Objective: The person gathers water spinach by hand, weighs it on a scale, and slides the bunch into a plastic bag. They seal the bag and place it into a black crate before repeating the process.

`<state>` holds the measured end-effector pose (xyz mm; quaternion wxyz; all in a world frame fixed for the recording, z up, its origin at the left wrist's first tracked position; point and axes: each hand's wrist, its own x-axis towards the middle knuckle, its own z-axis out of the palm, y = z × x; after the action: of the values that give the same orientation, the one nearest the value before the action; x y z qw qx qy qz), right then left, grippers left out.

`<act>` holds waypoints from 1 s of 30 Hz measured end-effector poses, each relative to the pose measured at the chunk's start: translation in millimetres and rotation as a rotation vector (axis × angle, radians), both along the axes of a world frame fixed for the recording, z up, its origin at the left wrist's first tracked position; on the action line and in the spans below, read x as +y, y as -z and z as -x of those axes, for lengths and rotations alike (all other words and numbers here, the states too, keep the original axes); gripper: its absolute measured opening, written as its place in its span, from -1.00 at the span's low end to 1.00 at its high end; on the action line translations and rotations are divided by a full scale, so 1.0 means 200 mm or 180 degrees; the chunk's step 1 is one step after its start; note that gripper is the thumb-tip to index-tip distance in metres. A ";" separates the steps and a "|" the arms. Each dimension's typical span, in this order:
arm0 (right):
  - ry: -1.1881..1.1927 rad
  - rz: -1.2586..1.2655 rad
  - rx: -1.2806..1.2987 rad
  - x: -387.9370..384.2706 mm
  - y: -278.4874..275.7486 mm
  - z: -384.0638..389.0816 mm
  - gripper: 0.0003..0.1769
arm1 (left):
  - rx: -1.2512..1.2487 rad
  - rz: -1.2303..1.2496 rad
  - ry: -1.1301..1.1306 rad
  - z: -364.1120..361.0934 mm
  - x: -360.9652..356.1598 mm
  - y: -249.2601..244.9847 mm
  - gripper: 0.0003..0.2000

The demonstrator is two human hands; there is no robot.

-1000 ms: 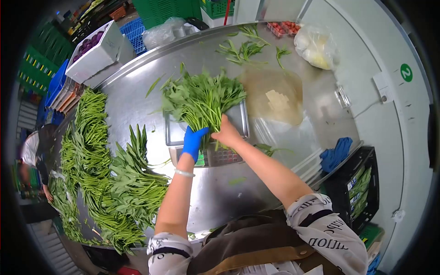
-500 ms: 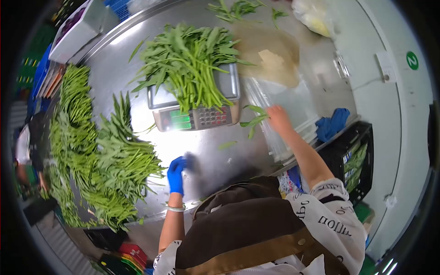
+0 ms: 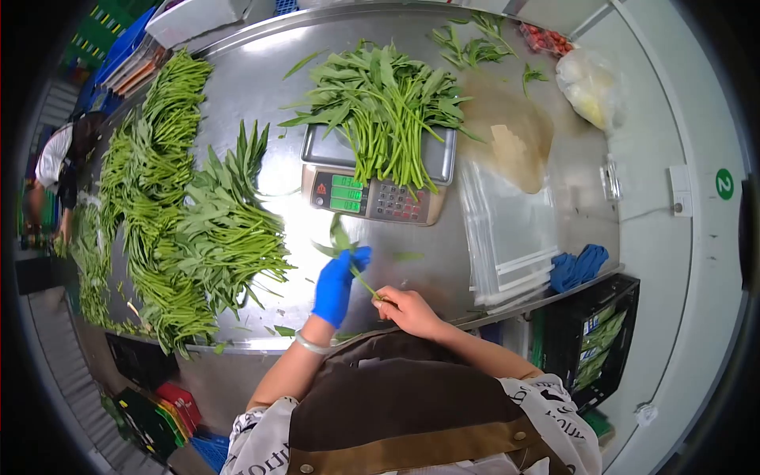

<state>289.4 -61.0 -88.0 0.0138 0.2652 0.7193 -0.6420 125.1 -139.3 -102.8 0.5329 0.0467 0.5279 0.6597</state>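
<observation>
Between my two hands is a single stem of water spinach, its leaves pointing toward the scale. My left hand, in a blue glove, is closed around the stem near the leaves. The bare fingers of my right hand pinch its lower end. Beyond them a bunch of water spinach lies on the pan of a digital scale, whose green display is lit. A smaller pile of water spinach rests on the table left of my gloved hand.
A long heap of greens covers the metal table's left side. Clear plastic bags and a crumpled blue glove lie at right. A black crate stands below the right edge. Another person bends at far left.
My right hand has come from beside the plastic bags to the middle, bringing the leafy stem. My left hand now grips that stem too. The camera view has shifted.
</observation>
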 end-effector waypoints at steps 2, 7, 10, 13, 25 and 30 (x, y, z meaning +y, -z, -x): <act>0.0046 -0.0181 0.0190 0.02 -0.06 0.06 -0.81 | -0.0394 -0.0418 -0.0069 0.05 -0.02 -0.07 -0.57; -0.0524 -0.2303 0.0680 0.27 -0.12 0.29 -0.78 | 0.0381 -0.0373 0.0477 0.13 0.02 -0.17 -0.62; 0.1151 -0.1849 0.0950 0.61 -0.25 0.41 -0.85 | 0.0907 -0.0324 0.0270 0.38 0.13 -0.27 -0.65; 0.1908 -0.3890 0.0628 1.00 -0.22 0.46 -0.56 | 0.1481 -0.0567 0.0584 0.51 0.40 -0.53 -0.70; 0.1621 -0.3088 0.0470 1.03 0.06 0.21 -0.85 | 0.2067 -0.0180 0.0461 0.39 0.82 -0.14 -0.44; 0.0987 -0.4840 -0.2543 1.47 0.54 -0.29 -0.64 | 0.2478 -0.0183 0.0232 0.35 0.53 -0.03 -0.48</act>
<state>347.7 233.0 -196.4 -0.0033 0.5027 0.8498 0.1585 54.2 -34.0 -97.6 0.3144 0.3271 0.6698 0.5878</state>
